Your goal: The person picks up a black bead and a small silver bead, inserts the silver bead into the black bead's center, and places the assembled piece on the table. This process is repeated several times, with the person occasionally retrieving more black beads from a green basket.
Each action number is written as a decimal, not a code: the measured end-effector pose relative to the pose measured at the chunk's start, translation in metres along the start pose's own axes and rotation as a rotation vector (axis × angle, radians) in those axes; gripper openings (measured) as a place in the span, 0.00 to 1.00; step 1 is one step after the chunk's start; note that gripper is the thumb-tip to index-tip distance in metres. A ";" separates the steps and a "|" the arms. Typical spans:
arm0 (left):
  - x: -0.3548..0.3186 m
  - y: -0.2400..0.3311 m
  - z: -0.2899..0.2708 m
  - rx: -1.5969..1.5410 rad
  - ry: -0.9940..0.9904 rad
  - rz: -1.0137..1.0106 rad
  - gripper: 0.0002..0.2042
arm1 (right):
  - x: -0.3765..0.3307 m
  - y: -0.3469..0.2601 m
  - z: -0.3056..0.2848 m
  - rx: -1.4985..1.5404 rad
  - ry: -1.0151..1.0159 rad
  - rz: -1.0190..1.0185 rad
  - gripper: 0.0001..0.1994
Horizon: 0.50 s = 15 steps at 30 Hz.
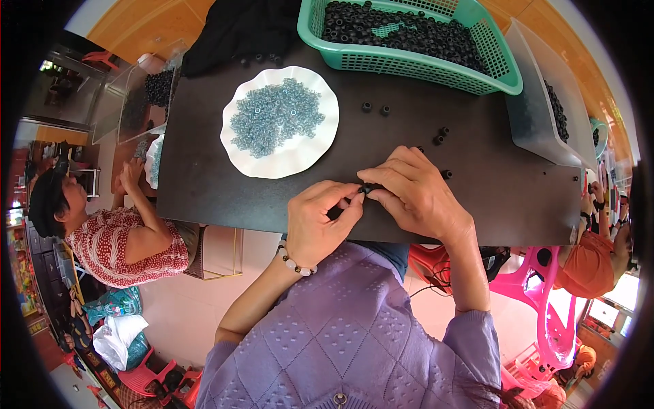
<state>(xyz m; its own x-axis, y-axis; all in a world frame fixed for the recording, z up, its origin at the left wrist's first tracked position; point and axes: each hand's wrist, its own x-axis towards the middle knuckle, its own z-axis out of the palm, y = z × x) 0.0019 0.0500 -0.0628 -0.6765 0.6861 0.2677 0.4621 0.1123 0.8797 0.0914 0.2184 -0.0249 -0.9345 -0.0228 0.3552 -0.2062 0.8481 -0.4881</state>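
Above the table's near edge, my left hand (319, 221) and my right hand (417, 198) meet fingertip to fingertip. Between them they pinch a small black ring-like part (366, 189), mostly covered by the fingers. Whether a second small piece is in the pinch, I cannot tell. Beyond my left hand lies a white wavy-rimmed plate (319, 148), heaped with small clear bluish rings (276, 112). Several loose black cylindrical parts (439, 140) are scattered past my right hand, one (446, 174) close beside it.
A green perforated basket (409, 58) full of black parts stands at the far side of the dark table (197, 157). At right is a translucent bin (538, 129); at far left, black cloth (221, 41). Another person (129, 235) sits left, and a pink chair (545, 300) stands right.
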 end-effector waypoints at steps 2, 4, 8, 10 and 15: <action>-0.001 -0.002 0.001 -0.017 0.000 -0.012 0.06 | -0.002 0.005 0.002 0.017 0.013 -0.034 0.15; -0.003 -0.006 -0.001 -0.059 0.023 -0.032 0.06 | -0.005 0.011 0.000 0.035 0.028 0.002 0.15; -0.002 -0.007 -0.002 -0.054 0.031 -0.056 0.06 | -0.011 0.018 -0.007 0.015 0.057 0.049 0.15; 0.000 -0.006 -0.001 0.034 -0.003 -0.088 0.07 | -0.011 0.017 -0.007 -0.010 0.063 0.055 0.15; 0.006 -0.008 0.005 0.248 -0.043 -0.057 0.07 | -0.016 0.015 -0.005 -0.067 0.071 0.069 0.14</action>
<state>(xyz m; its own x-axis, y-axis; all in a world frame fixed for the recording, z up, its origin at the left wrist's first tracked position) -0.0030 0.0571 -0.0705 -0.6832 0.7026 0.1990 0.5540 0.3212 0.7680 0.1048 0.2336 -0.0338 -0.9225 0.0720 0.3793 -0.1202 0.8800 -0.4594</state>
